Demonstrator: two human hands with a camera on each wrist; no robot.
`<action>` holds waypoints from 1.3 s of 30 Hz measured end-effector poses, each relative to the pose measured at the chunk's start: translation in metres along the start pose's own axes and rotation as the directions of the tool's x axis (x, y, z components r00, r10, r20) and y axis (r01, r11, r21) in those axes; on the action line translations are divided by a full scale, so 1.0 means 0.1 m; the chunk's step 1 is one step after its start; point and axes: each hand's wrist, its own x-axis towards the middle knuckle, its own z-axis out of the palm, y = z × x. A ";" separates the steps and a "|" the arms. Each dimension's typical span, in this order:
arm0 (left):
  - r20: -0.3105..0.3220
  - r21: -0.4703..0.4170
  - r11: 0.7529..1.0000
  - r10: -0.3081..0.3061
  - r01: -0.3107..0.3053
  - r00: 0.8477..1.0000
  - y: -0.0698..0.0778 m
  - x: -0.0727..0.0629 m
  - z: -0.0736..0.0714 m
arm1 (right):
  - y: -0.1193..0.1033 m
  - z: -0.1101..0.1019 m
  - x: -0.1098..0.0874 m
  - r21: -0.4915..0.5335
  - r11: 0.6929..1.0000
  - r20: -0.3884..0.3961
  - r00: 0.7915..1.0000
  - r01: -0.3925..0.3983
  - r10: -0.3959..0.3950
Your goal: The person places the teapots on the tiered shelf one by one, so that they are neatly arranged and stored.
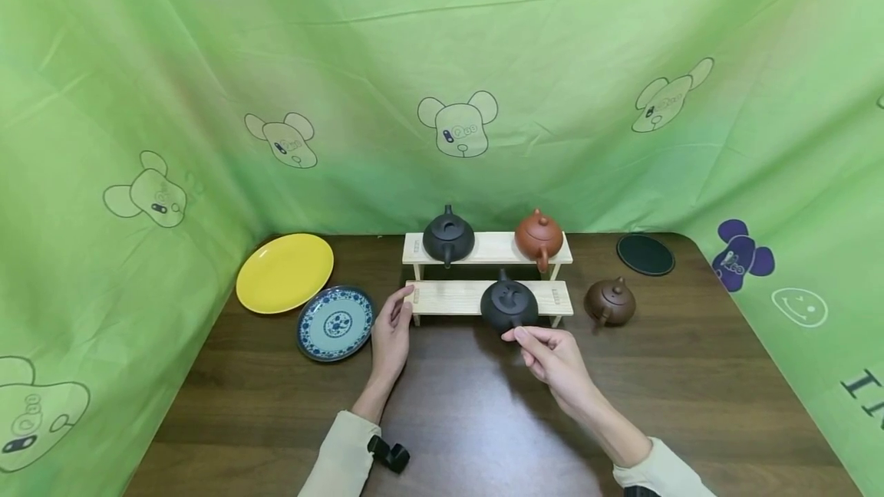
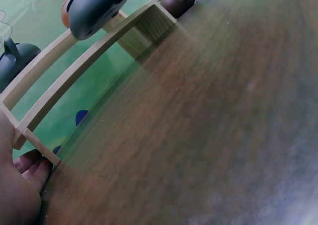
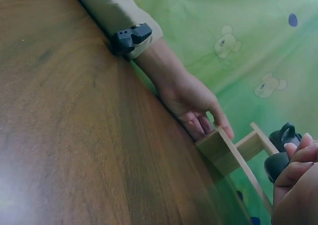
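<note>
My right hand pinches the handle of a black teapot at the right part of the lower tier of a pale wooden two-step stand. The left wrist view shows this teapot with its underside visible, overlapping the stand's front edge. At the stand's left end, my left hand grips the lower tier; in the right wrist view its thumb lies over the top edge and its fingers go down beside the end panel. On the upper tier sit another black teapot and a reddish-brown teapot.
A dark brown teapot stands on the table right of the stand, with a dark oval plate behind it. To the left lie a yellow plate and a blue patterned plate. Green cloth hangs around the table.
</note>
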 end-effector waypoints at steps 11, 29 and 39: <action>0.010 0.007 0.997 -0.080 0.080 0.997 0.10 -0.01 0.00 | 0.05 0.18 0.11 0.049 0.999 0.013 1.000 -0.001 0.000; 0.004 -0.017 0.994 -0.109 0.109 0.994 0.11 0.00 0.01 | 0.15 0.49 0.24 0.096 0.992 0.001 0.997 -0.076 0.076; 0.006 -0.010 0.996 -0.092 0.092 0.996 0.13 0.00 0.01 | 0.21 0.63 0.30 0.119 0.992 0.005 0.999 -0.050 0.049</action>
